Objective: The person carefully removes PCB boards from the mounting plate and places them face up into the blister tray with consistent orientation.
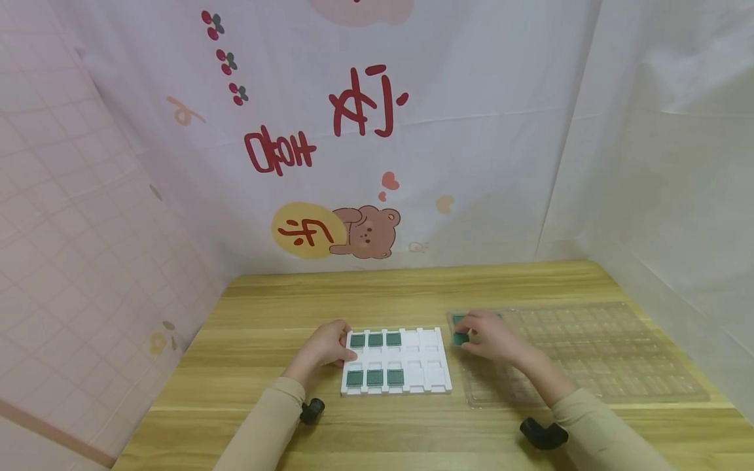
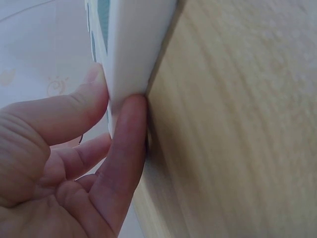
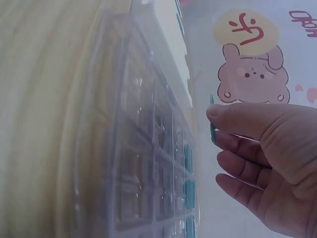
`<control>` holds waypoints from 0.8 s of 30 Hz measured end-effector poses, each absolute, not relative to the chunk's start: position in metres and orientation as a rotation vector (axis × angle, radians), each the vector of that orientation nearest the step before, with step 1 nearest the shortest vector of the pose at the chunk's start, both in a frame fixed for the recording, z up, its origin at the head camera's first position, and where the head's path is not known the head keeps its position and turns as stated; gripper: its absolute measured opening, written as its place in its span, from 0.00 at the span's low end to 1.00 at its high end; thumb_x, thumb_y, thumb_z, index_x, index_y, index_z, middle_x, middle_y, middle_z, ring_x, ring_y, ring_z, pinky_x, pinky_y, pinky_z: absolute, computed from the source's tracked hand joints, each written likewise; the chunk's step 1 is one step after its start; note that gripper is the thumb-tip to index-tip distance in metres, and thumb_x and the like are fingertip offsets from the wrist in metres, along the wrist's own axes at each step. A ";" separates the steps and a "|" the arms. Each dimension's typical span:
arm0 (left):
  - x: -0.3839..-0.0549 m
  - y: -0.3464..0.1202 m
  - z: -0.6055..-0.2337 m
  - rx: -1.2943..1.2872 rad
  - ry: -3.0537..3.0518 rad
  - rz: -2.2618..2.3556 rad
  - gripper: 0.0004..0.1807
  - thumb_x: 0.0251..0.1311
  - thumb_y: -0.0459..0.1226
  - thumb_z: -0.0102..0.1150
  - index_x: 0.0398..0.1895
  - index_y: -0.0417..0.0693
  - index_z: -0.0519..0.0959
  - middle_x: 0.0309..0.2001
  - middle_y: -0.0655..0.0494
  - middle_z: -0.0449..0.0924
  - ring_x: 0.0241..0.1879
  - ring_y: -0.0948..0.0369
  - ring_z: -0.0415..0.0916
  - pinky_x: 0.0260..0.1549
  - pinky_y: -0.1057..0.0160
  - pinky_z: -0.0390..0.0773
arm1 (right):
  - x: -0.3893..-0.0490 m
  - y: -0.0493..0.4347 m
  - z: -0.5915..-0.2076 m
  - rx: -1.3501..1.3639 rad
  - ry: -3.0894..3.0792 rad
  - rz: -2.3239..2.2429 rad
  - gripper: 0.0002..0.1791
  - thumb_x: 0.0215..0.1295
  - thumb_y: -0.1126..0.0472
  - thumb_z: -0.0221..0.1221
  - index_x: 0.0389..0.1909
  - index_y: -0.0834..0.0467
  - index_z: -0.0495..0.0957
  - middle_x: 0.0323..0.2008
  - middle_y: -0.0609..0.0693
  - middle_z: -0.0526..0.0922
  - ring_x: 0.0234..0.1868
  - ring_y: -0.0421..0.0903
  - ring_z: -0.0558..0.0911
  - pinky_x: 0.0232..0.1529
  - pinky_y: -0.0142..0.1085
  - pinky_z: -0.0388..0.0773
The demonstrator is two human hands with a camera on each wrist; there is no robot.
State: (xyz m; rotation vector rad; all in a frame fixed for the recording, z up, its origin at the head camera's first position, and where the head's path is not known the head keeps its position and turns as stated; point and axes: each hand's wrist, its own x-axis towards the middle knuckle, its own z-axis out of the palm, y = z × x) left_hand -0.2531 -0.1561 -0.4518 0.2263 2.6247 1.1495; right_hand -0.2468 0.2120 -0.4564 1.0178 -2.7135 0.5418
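A white tray [image 1: 374, 358] lies on the wooden table with two rows of compartments. Three small green circuit boards [image 1: 375, 339] fill the left part of its far row, and three more [image 1: 374, 377] sit in the near row. The left hand [image 1: 326, 345] grips the tray's left edge, thumb on top and a finger against its side in the left wrist view. Above the far left corner of a clear plastic tray [image 1: 589, 347], the right hand [image 1: 491, 337] pinches a thin green circuit board [image 3: 213, 133], seen edge-on in the right wrist view. Other green pieces [image 3: 189, 193] lie in the clear tray.
The clear tray spans the table's right side, just right of the white tray. Cloth walls with printed drawings [image 1: 365, 232] enclose the wooden table [image 1: 283, 297] at the back and sides. Black fittings [image 1: 543, 434] show by both wrists.
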 end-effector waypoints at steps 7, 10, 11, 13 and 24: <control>-0.255 -0.156 -0.453 0.228 2.625 1.155 0.33 0.50 0.24 0.73 0.60 0.27 0.70 0.29 0.48 0.69 0.22 0.58 0.74 0.24 0.63 0.84 | -0.251 0.218 -0.450 0.947 -2.747 0.410 0.12 0.55 0.63 0.72 0.39 0.59 0.84 0.38 0.48 0.82 0.38 0.47 0.80 0.39 0.41 0.81; -0.255 -0.156 -0.454 0.228 2.625 1.157 0.33 0.50 0.24 0.73 0.60 0.27 0.70 0.29 0.48 0.69 0.22 0.58 0.74 0.23 0.63 0.84 | -0.254 0.221 -0.451 0.927 -2.765 0.409 0.11 0.55 0.63 0.71 0.39 0.58 0.84 0.38 0.48 0.82 0.39 0.47 0.80 0.41 0.42 0.81; -0.255 -0.156 -0.454 0.230 2.628 1.156 0.33 0.50 0.24 0.73 0.60 0.27 0.70 0.29 0.48 0.69 0.22 0.58 0.73 0.23 0.63 0.84 | -0.255 0.221 -0.452 0.927 -2.768 0.417 0.11 0.55 0.63 0.72 0.39 0.58 0.84 0.38 0.47 0.81 0.40 0.48 0.80 0.41 0.42 0.81; -0.255 -0.156 -0.454 0.234 2.631 1.151 0.33 0.50 0.24 0.73 0.60 0.27 0.70 0.29 0.48 0.69 0.22 0.58 0.73 0.23 0.63 0.83 | -0.257 0.222 -0.453 0.927 -2.775 0.435 0.11 0.54 0.64 0.72 0.39 0.58 0.84 0.38 0.47 0.81 0.40 0.48 0.80 0.42 0.44 0.81; -0.254 -0.156 -0.453 0.233 2.635 1.135 0.33 0.50 0.25 0.73 0.60 0.28 0.70 0.29 0.48 0.69 0.22 0.58 0.73 0.23 0.62 0.83 | -0.262 0.222 -0.456 0.899 -2.803 0.441 0.11 0.53 0.65 0.73 0.38 0.58 0.85 0.37 0.48 0.81 0.40 0.49 0.80 0.42 0.43 0.81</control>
